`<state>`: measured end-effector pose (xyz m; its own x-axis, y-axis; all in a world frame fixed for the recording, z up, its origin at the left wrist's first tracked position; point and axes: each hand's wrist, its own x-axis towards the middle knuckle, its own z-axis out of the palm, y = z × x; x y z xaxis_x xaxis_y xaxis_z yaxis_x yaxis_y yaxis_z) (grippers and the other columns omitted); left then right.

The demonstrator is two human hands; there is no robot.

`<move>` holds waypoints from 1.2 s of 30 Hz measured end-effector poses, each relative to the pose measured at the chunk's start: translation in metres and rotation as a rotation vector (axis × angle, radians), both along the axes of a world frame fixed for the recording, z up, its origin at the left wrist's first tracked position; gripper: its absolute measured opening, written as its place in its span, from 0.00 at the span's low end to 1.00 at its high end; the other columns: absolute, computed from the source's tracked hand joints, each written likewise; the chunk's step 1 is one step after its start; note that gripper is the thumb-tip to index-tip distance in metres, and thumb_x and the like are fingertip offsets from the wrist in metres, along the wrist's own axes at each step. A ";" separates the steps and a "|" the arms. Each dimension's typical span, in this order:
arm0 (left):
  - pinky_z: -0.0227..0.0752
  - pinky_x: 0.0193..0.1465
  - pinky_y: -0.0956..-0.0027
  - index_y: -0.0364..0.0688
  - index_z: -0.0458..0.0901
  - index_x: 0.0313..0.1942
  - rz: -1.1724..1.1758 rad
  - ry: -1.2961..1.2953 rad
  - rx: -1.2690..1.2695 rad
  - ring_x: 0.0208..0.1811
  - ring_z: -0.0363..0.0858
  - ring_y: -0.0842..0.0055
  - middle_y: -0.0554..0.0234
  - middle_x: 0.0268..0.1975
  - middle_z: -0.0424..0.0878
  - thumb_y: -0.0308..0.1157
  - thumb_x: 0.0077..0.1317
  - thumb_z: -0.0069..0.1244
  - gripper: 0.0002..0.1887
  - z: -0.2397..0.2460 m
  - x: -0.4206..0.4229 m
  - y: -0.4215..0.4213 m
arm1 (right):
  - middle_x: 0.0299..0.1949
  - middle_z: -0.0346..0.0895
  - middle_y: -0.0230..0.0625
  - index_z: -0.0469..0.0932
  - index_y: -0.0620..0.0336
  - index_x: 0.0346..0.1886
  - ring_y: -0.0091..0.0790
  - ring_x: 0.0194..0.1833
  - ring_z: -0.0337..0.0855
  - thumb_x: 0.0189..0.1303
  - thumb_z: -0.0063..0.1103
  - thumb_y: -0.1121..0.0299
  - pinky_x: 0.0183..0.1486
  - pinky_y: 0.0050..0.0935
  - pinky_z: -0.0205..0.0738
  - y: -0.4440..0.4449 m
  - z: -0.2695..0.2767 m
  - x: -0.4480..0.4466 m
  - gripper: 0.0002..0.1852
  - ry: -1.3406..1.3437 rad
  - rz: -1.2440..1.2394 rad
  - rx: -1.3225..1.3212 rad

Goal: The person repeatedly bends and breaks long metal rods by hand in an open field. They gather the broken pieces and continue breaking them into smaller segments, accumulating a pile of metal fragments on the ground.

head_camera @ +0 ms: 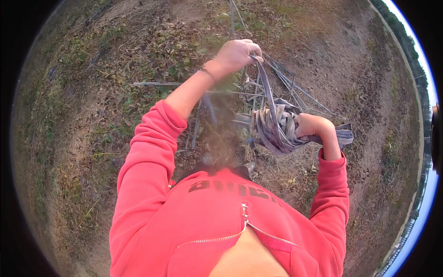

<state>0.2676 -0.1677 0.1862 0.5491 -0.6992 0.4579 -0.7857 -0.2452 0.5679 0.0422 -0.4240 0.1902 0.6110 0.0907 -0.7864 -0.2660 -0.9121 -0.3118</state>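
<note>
My left hand [238, 55] is raised in front of my body and grips a flat grey strip [265, 79], perhaps flattened drip tape. The strip runs down from my fingers, taut, to a thick wound bundle [282, 131] of the same material. My right hand [313, 126] is closed on the right side of this bundle. A grey end [346, 136] sticks out beyond my right wrist, and another end [241, 119] juts out on the bundle's left. The wraps hide what lies at the core.
Several thin grey stakes [297, 86] lie crossed on the ground behind the bundle. Another stake [155, 83] lies beneath my left forearm. Dry leaves and low green weeds [128, 69] cover the soil at left. Bare dirt [349, 65] stretches along the right. A blur covers the middle.
</note>
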 end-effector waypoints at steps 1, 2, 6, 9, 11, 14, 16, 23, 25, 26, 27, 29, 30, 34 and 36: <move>0.77 0.43 0.71 0.44 0.89 0.38 -0.030 0.142 0.040 0.37 0.85 0.75 0.64 0.35 0.87 0.38 0.60 0.63 0.10 -0.004 0.006 -0.003 | 0.34 0.87 0.39 0.85 0.66 0.43 0.31 0.35 0.84 0.46 0.66 0.68 0.42 0.31 0.78 -0.002 0.010 -0.008 0.19 0.009 -0.048 0.094; 0.76 0.43 0.72 0.43 0.89 0.38 -0.085 0.253 0.070 0.37 0.84 0.78 0.66 0.36 0.87 0.37 0.61 0.63 0.09 -0.010 0.009 -0.008 | 0.36 0.87 0.36 0.84 0.65 0.45 0.27 0.37 0.83 0.47 0.67 0.68 0.43 0.30 0.78 -0.004 0.019 -0.017 0.19 -0.024 -0.076 0.258; 0.74 0.46 0.73 0.40 0.89 0.41 -0.301 0.814 0.110 0.40 0.81 0.83 0.71 0.38 0.88 0.33 0.63 0.63 0.09 -0.052 0.002 -0.029 | 0.49 0.85 0.30 0.78 0.64 0.57 0.19 0.47 0.78 0.53 0.72 0.66 0.51 0.26 0.75 -0.012 0.037 -0.058 0.27 -0.241 -0.250 0.849; 0.76 0.46 0.68 0.44 0.89 0.42 -0.283 0.790 0.249 0.41 0.85 0.76 0.60 0.38 0.89 0.42 0.61 0.59 0.14 -0.092 -0.017 -0.028 | 0.50 0.84 0.29 0.76 0.64 0.58 0.21 0.48 0.79 0.55 0.72 0.64 0.52 0.25 0.75 -0.017 0.026 -0.096 0.28 -0.606 -0.733 1.141; 0.76 0.48 0.67 0.46 0.89 0.43 -0.260 0.702 0.382 0.41 0.85 0.73 0.57 0.39 0.89 0.47 0.60 0.58 0.17 -0.114 -0.031 -0.013 | 0.50 0.83 0.28 0.75 0.64 0.59 0.22 0.48 0.79 0.56 0.72 0.62 0.52 0.25 0.75 -0.025 0.015 -0.116 0.29 -0.975 -1.152 1.403; 0.75 0.47 0.67 0.46 0.89 0.44 -0.369 0.710 0.458 0.40 0.85 0.73 0.60 0.37 0.89 0.48 0.58 0.61 0.19 -0.123 -0.054 0.019 | 0.52 0.82 0.28 0.73 0.65 0.61 0.23 0.49 0.80 0.58 0.72 0.60 0.53 0.24 0.75 -0.051 0.004 -0.125 0.30 -1.360 -1.441 1.483; 0.75 0.46 0.67 0.47 0.89 0.44 -0.392 0.834 0.491 0.39 0.85 0.75 0.64 0.36 0.89 0.48 0.58 0.62 0.19 -0.111 -0.070 0.037 | 0.48 0.83 0.29 0.76 0.64 0.55 0.24 0.47 0.81 0.59 0.68 0.64 0.49 0.25 0.76 -0.065 -0.003 -0.124 0.23 -1.397 -1.541 1.265; 0.76 0.41 0.60 0.47 0.85 0.35 -0.178 -0.102 0.122 0.38 0.84 0.63 0.62 0.34 0.84 0.35 0.54 0.59 0.08 -0.013 -0.066 0.031 | 0.34 0.85 0.57 0.83 0.72 0.37 0.54 0.39 0.87 0.44 0.66 0.64 0.46 0.41 0.79 -0.014 -0.041 -0.087 0.20 -1.003 -0.939 -0.402; 0.75 0.44 0.59 0.48 0.84 0.35 -0.016 -0.378 -0.017 0.41 0.83 0.63 0.65 0.36 0.82 0.31 0.52 0.59 0.08 0.004 -0.063 0.024 | 0.38 0.83 0.61 0.85 0.69 0.40 0.60 0.44 0.84 0.44 0.71 0.56 0.50 0.47 0.78 0.010 -0.036 -0.075 0.24 -0.888 -0.802 -0.393; 0.75 0.46 0.59 0.48 0.84 0.36 0.026 -0.406 -0.075 0.42 0.82 0.63 0.65 0.37 0.82 0.29 0.51 0.59 0.10 0.010 -0.060 0.020 | 0.38 0.83 0.61 0.85 0.68 0.40 0.60 0.45 0.84 0.45 0.71 0.57 0.50 0.47 0.78 0.020 -0.029 -0.068 0.24 -0.804 -0.744 -0.386; 0.74 0.47 0.58 0.48 0.84 0.37 0.064 -0.442 -0.150 0.43 0.81 0.62 0.65 0.38 0.81 0.28 0.50 0.59 0.11 0.014 -0.058 0.016 | 0.38 0.83 0.61 0.85 0.68 0.41 0.61 0.45 0.84 0.45 0.70 0.57 0.50 0.48 0.78 0.027 -0.021 -0.063 0.24 -0.736 -0.680 -0.391; 0.76 0.45 0.62 0.47 0.84 0.43 0.138 -0.379 -0.299 0.42 0.82 0.65 0.62 0.41 0.81 0.24 0.52 0.60 0.16 0.017 -0.053 0.008 | 0.35 0.85 0.55 0.85 0.67 0.42 0.53 0.41 0.87 0.47 0.67 0.60 0.46 0.42 0.79 0.036 0.002 -0.060 0.21 -0.569 -0.575 -0.236; 0.76 0.43 0.65 0.47 0.84 0.46 0.121 -0.134 -0.401 0.40 0.83 0.70 0.63 0.41 0.82 0.25 0.55 0.61 0.17 0.017 -0.052 0.002 | 0.34 0.85 0.53 0.85 0.66 0.42 0.49 0.39 0.87 0.47 0.66 0.61 0.45 0.40 0.79 0.037 0.014 -0.060 0.21 -0.451 -0.557 -0.143; 0.76 0.37 0.76 0.42 0.86 0.47 -0.040 0.352 -0.279 0.31 0.80 0.88 0.70 0.29 0.86 0.29 0.60 0.64 0.14 0.006 -0.035 -0.016 | 0.33 0.85 0.36 0.84 0.66 0.44 0.27 0.36 0.81 0.50 0.65 0.64 0.43 0.30 0.76 0.026 0.043 -0.069 0.19 -0.243 -0.400 0.110; 0.76 0.37 0.78 0.40 0.88 0.43 -0.173 0.366 -0.310 0.32 0.80 0.90 0.71 0.31 0.87 0.27 0.62 0.63 0.09 -0.002 -0.027 -0.024 | 0.40 0.86 0.33 0.83 0.66 0.49 0.24 0.42 0.80 0.51 0.65 0.68 0.48 0.29 0.75 0.016 0.042 -0.077 0.20 -0.179 -0.342 0.307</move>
